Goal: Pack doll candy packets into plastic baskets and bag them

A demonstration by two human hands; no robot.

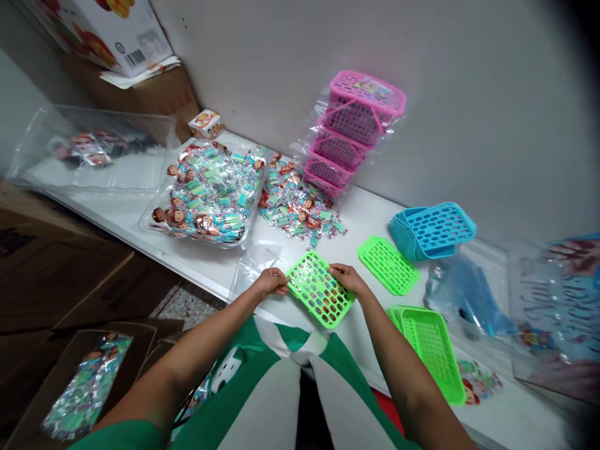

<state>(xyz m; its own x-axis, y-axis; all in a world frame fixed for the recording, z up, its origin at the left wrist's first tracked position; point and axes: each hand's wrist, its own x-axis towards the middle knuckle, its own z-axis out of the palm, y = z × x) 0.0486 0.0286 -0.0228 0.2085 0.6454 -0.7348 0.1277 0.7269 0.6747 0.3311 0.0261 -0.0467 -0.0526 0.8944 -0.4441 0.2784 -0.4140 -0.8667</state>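
Observation:
A green plastic basket with a slotted lid sits on the white table close to my body. Small colourful pieces show through the lid's slots. At its left corner, my left hand grips the rim between thumb and fingers. My right hand is closed on the far right edge, with the fingertips over the lid. A loose green lid lies to the right. Beyond the basket spreads a pile of small shiny printed packets. A clear plastic bag lies beside my left hand.
A clear tray of packets stands left of the pile. Pink baskets are stacked against the wall. Blue baskets and open green baskets stand right. Cardboard boxes fill the left side, below the table edge.

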